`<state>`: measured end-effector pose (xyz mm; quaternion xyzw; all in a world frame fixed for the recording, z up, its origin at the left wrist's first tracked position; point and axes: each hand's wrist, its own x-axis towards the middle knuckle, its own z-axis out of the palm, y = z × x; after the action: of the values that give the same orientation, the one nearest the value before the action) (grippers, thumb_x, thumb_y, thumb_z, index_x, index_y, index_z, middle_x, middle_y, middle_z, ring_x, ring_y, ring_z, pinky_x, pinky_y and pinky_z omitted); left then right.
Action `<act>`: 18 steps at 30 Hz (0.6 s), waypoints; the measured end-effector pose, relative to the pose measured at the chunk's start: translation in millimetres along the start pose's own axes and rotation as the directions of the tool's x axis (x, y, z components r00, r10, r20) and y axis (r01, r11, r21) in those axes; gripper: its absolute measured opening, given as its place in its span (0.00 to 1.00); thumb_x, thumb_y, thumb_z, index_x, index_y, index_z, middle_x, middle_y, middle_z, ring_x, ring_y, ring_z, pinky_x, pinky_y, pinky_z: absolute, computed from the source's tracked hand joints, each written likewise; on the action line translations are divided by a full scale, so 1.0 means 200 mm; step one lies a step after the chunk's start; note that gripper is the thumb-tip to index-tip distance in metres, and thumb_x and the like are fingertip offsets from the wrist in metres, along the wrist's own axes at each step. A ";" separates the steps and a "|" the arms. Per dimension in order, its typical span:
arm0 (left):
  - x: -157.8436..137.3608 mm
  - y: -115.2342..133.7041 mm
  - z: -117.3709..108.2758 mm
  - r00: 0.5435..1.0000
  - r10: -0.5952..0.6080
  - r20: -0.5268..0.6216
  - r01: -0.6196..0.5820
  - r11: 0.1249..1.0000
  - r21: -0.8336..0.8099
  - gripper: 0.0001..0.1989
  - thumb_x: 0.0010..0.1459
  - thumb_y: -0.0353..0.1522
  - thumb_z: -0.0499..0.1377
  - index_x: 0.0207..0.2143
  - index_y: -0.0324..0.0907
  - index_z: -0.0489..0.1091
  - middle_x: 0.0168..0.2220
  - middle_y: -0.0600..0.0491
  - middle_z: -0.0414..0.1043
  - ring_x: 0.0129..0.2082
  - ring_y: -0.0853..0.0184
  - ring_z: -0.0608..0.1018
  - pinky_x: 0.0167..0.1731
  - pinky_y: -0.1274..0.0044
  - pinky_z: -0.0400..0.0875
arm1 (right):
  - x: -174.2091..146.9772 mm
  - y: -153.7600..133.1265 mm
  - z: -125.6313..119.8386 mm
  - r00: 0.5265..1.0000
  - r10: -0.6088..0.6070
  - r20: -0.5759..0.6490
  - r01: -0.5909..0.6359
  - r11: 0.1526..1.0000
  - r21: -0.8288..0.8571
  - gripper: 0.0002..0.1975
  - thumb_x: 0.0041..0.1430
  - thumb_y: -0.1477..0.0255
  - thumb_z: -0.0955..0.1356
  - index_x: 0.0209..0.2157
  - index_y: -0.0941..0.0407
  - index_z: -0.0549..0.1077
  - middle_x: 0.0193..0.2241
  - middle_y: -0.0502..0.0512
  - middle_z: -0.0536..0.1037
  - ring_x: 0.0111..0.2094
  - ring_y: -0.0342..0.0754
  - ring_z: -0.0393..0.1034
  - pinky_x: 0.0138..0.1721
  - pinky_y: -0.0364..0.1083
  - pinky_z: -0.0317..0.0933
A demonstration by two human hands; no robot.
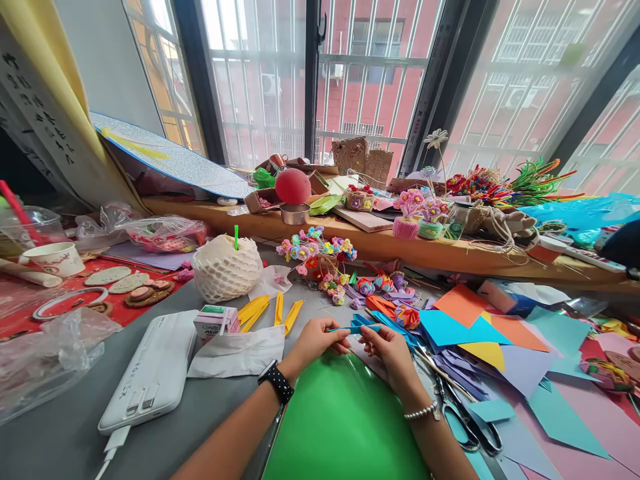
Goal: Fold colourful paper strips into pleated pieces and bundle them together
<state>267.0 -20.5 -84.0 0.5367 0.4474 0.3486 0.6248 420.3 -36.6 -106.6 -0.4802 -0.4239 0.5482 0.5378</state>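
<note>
My left hand and my right hand pinch the two ends of a narrow folded strip of blue paper. The strip is held level above the far edge of a shiny green board. Beyond my right hand lie more folded blue paper strips and orange folded paper. Left of my left hand are folded yellow paper strips and a white tissue. Thumbs and forefingers partly cover the strip's ends.
Scissors and coloured paper sheets lie at the right. At the left are a white power bank, a small drink carton and a coconut in a foam net. Several crocheted flowers stand behind, before a cluttered windowsill.
</note>
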 end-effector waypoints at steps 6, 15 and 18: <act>0.01 0.00 -0.01 0.998 -0.041 -0.041 0.041 0.999 0.010 0.16 0.38 0.41 0.59 0.21 0.36 0.62 0.19 0.52 0.71 0.18 0.70 0.73 0.20 0.81 0.66 | 0.00 -0.01 0.00 0.999 -0.049 0.007 0.049 0.999 0.010 0.13 0.40 0.63 0.68 0.18 0.59 0.67 0.16 0.49 0.69 0.16 0.38 0.57 0.18 0.39 0.52; 0.00 -0.01 -0.01 0.995 0.028 0.094 -0.031 0.999 0.030 0.16 0.41 0.42 0.57 0.22 0.37 0.61 0.18 0.55 0.69 0.17 0.74 0.71 0.21 0.81 0.64 | 0.00 -0.02 0.00 0.999 -0.043 -0.033 0.044 0.998 0.033 0.16 0.40 0.62 0.68 0.15 0.58 0.61 0.12 0.47 0.66 0.13 0.37 0.54 0.16 0.39 0.48; 0.01 -0.02 0.00 0.993 0.023 0.115 -0.031 0.997 0.070 0.15 0.42 0.42 0.56 0.23 0.38 0.60 0.18 0.56 0.69 0.18 0.74 0.71 0.21 0.81 0.64 | 0.01 -0.01 0.00 0.996 -0.063 -0.068 0.067 0.996 0.053 0.16 0.40 0.62 0.67 0.15 0.58 0.60 0.12 0.47 0.66 0.13 0.37 0.54 0.15 0.38 0.48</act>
<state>268.0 -20.0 -87.6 0.5838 0.4158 0.3095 0.6249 421.2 -33.6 -103.9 -0.4689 -0.4057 0.5257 0.5824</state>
